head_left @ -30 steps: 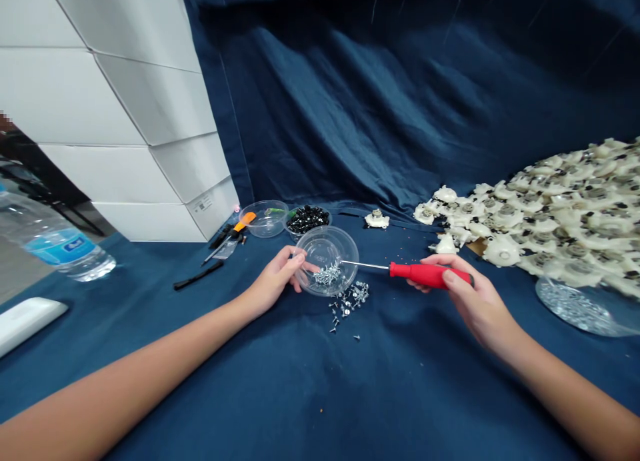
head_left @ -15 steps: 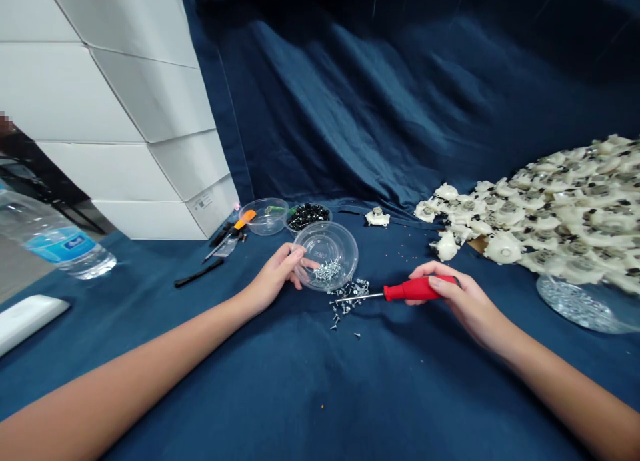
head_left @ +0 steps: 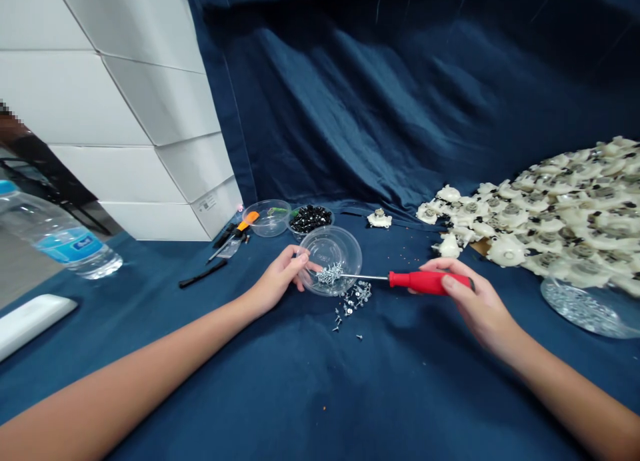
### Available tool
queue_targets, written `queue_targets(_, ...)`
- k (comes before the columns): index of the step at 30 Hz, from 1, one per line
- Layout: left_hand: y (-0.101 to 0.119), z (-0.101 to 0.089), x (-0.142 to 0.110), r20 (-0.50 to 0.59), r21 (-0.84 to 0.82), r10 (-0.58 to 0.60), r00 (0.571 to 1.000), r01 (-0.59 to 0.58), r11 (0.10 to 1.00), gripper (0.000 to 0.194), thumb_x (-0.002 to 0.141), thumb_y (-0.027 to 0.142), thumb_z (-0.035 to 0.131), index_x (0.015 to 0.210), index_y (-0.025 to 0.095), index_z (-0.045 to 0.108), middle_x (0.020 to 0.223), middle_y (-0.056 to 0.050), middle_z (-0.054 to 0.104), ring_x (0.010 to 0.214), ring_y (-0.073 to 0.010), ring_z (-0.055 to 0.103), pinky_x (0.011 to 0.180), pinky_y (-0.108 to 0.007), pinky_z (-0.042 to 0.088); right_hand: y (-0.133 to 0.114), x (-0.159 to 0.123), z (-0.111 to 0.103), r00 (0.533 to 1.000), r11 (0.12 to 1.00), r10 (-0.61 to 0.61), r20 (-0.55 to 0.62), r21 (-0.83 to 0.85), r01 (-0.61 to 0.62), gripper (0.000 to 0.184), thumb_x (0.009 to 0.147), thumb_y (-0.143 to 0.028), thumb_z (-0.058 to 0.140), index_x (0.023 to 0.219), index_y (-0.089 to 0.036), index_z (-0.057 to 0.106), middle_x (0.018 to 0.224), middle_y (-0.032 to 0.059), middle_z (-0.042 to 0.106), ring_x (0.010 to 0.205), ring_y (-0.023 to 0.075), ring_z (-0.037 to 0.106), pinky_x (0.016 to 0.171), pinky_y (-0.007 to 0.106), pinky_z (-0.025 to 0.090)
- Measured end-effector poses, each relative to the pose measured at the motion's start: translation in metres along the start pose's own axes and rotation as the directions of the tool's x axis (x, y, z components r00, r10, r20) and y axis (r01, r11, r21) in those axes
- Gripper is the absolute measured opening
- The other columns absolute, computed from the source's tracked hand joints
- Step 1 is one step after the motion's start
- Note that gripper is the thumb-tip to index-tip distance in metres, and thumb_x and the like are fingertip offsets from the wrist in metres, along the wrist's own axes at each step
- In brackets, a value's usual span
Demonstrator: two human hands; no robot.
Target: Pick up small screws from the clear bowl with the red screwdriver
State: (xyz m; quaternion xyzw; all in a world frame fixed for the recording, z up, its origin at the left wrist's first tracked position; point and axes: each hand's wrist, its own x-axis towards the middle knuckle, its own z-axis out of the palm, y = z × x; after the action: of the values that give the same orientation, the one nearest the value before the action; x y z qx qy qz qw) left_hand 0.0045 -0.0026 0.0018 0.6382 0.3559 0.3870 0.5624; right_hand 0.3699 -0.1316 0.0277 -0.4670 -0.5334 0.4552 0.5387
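Observation:
My left hand (head_left: 286,275) grips the left rim of a clear plastic bowl (head_left: 345,244), which is tilted. Small silver screws (head_left: 329,273) lie heaped in its lower part. In my right hand (head_left: 467,288) is a screwdriver (head_left: 423,282) with a red handle, held level. Its shaft points left into the bowl, and the tip is at the screws, partly lost among them. On the blue cloth just below the bowl, more loose screws (head_left: 356,298) are scattered.
Behind the bowl stand a tub of black parts (head_left: 311,218) and a clear dish (head_left: 270,226). Many cream plastic parts (head_left: 565,214) are piled at right, near a bag of small metal pieces (head_left: 580,308). White boxes (head_left: 120,101) and a water bottle (head_left: 70,244) stand at left.
The screwdriver tip dipped from the bowl to the loose screws on the cloth, then came back up into the bowl. My left hand keeps its hold on the bowl.

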Motion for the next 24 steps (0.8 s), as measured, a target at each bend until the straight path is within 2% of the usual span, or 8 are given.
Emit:
queue_targets(3, -0.001, 0.0, 0.0, -0.002, -0.001, 0.007, 1.0, -0.007, 1.0, 0.051, 0.1, 0.067, 0.067, 0.115, 0.019, 0.055, 0.11, -0.015, 0.083, 0.073, -0.0187, 0.075, 0.061, -0.029, 0.058, 0.007, 0.0, -0.003, 0.998, 0.994, -0.061, -0.035, -0.088, 0.058, 0.036, 0.101, -0.059, 0.071, 0.12, -0.028, 0.074, 0.108, 0.008, 0.084, 0.104, 0.0347, 0.077, 0.1, 0.044, 0.053)
queue_targets(6, -0.001, 0.0, 0.0, -0.008, -0.004, 0.005, 1.0, -0.005, 1.0, 0.052, 0.101, 0.067, 0.067, 0.116, 0.019, 0.055, 0.11, -0.015, 0.083, 0.074, -0.0186, 0.075, 0.061, -0.029, 0.058, 0.01, 0.003, -0.01, 0.995, 0.996, -0.086, -0.045, -0.022, 0.085, 0.033, 0.102, -0.056, 0.07, 0.117, -0.028, 0.075, 0.104, 0.0071, 0.084, 0.1, 0.0344, 0.079, 0.098, 0.043, 0.055)
queue_targets(10, -0.001, 0.0, 0.0, -0.018, -0.008, -0.008, 1.0, 0.007, 1.0, 0.051, 0.101, 0.067, 0.066, 0.115, 0.019, 0.055, 0.111, -0.015, 0.083, 0.074, -0.0181, 0.075, 0.062, -0.029, 0.058, 0.005, 0.004, -0.014, 0.999, 0.996, -0.036, -0.013, 0.085, 0.037, 0.027, 0.101, -0.05, 0.071, 0.107, -0.025, 0.079, 0.093, 0.0064, 0.083, 0.082, 0.0302, 0.079, 0.082, 0.038, 0.059)
queue_targets(12, -0.002, -0.001, 0.0, -0.015, -0.009, -0.009, 1.0, 0.008, 1.0, 0.05, 0.102, 0.066, 0.066, 0.116, 0.019, 0.055, 0.111, -0.015, 0.083, 0.074, -0.018, 0.075, 0.062, -0.029, 0.058, 0.002, 0.003, -0.012, 1.0, 0.997, 0.004, 0.014, 0.075, -0.005, 0.028, 0.101, -0.05, 0.071, 0.103, -0.024, 0.079, 0.086, 0.006, 0.082, 0.076, 0.0285, 0.077, 0.078, 0.037, 0.059)
queue_targets(18, -0.004, -0.002, 0.001, -0.011, -0.003, -0.008, 1.0, 0.008, 1.0, 0.051, 0.101, 0.067, 0.066, 0.116, 0.019, 0.054, 0.111, -0.015, 0.083, 0.073, -0.018, 0.074, 0.061, -0.029, 0.058, 0.003, 0.005, -0.006, 0.998, 0.998, 0.023, 0.053, -0.067, -0.019, 0.029, 0.102, -0.05, 0.07, 0.1, -0.022, 0.077, 0.076, 0.0047, 0.081, 0.072, 0.0265, 0.075, 0.08, 0.035, 0.056)
queue_targets(24, -0.002, -0.001, 0.0, -0.004, -0.009, -0.005, 1.0, 0.005, 1.0, 0.051, 0.101, 0.067, 0.066, 0.115, 0.02, 0.055, 0.11, -0.015, 0.083, 0.073, -0.018, 0.074, 0.061, -0.029, 0.058, 0.005, 0.007, -0.01, 0.998, 0.998, 0.056, 0.006, 0.006, -0.056, 0.028, 0.1, -0.05, 0.072, 0.098, -0.022, 0.077, 0.079, 0.0052, 0.081, 0.071, 0.0276, 0.076, 0.076, 0.037, 0.058)
